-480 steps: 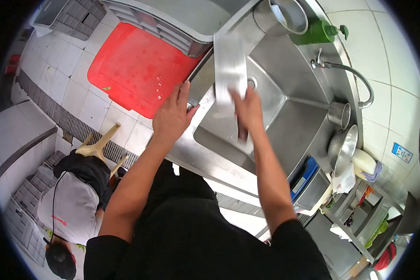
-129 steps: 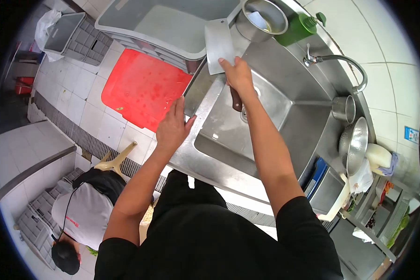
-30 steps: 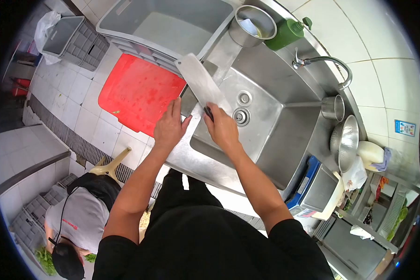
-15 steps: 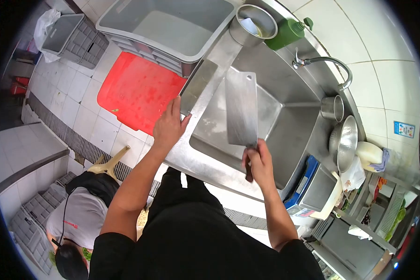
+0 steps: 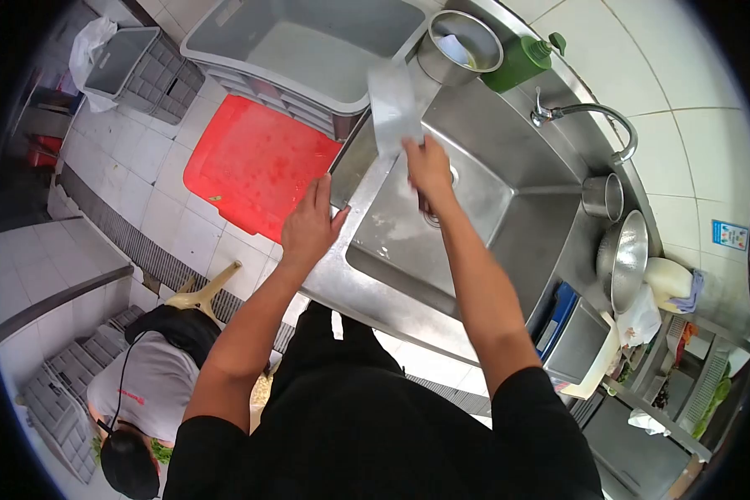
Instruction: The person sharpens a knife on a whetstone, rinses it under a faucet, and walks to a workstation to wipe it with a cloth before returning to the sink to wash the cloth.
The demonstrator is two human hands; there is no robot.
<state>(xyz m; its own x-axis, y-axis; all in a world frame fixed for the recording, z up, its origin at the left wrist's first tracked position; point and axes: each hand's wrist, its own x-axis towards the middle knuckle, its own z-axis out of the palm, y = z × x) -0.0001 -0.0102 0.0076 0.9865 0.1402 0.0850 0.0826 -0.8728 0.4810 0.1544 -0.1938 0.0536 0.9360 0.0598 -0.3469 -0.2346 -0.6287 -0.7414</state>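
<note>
My right hand [image 5: 432, 173] is closed round the dark handle of a cleaver [image 5: 394, 108]. The broad blade, slightly blurred, points away from me over the sink's left ledge, beside the grey tub. My left hand [image 5: 311, 223] grips the near end of a flat grey-brown slab [image 5: 357, 167], with fingers along its left side and thumb at its near right corner. This slab lies lengthwise on the steel ledge; the cleaver blade overlaps its far right part in this view. Below my right forearm is the steel sink [image 5: 417, 242], with water drops on its bottom.
A red lid [image 5: 262, 162] and a large grey tub [image 5: 300, 58] are at the left. Around the sink stand a metal pot [image 5: 429, 58], green pump bottle [image 5: 517, 67], tap [image 5: 592, 110], steel cup [image 5: 602, 198] and colander [image 5: 625, 262]. Another person [image 5: 146, 383] bends at lower left.
My right hand has carried the cleaver left and away from me, from above the sink to the ledge by the slab. My left hand has kept its place on the slab.
</note>
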